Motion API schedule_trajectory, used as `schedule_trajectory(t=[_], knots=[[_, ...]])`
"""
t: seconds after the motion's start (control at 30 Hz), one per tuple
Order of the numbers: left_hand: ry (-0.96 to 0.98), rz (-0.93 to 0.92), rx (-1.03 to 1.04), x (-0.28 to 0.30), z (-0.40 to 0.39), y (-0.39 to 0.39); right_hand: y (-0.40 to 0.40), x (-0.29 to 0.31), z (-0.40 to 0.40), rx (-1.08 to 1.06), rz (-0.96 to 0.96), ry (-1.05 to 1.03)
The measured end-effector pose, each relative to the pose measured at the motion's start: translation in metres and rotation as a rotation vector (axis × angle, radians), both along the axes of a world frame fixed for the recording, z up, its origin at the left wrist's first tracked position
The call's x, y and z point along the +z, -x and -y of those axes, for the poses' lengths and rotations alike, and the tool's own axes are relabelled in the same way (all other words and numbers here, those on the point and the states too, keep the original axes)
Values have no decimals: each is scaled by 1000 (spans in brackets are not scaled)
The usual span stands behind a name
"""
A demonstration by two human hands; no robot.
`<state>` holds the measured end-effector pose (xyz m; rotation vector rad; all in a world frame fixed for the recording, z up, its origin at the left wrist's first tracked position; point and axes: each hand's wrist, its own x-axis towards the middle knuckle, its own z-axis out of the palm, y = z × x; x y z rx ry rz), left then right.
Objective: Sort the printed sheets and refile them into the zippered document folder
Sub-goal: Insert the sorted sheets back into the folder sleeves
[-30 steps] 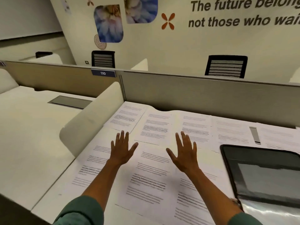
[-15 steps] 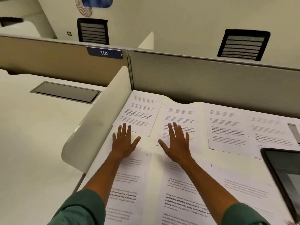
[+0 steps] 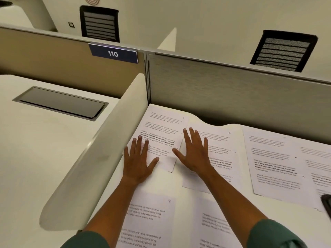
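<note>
On a white cubicle desk (image 3: 53, 158) strewn with printed sheets, a person in green sleeves (image 3: 274, 235) reaches forward with both arms. The left hand (image 3: 138, 161) lies flat, fingers straight and spread, on the near edge of the far-left sheet (image 3: 164, 126), which sits at the desk's back corner beside a curved white divider (image 3: 100, 154). The right hand (image 3: 194, 154), fingers likewise straight and fanned, rests on the neighbouring sheet (image 3: 220, 158), its thumb touching the first sheet's edge. More sheets (image 3: 274, 163) lie to the right and nearer the person. At the right border, a dark corner of what may be the folder (image 3: 326, 203) shows. A grey partition (image 3: 232, 93) behind carries a blue "110" sign (image 3: 113, 53).
</note>
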<state>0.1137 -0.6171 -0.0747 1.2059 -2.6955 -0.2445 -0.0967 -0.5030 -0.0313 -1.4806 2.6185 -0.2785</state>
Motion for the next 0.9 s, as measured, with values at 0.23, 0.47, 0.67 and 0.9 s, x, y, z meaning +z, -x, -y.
schedule_trajectory(t=[0.23, 0.47, 0.67, 0.9], knots=[[49, -69, 27, -14, 4, 4, 35, -7, 51, -23, -7, -33], [35, 0, 54, -16, 5, 5, 38, -24, 62, 34, 68, -135], [47, 12, 58, -19, 6, 4, 47, -27, 67, 56, 60, -148], [55, -19, 53, -18, 7, 4, 49, -27, 69, 66, 65, -130]])
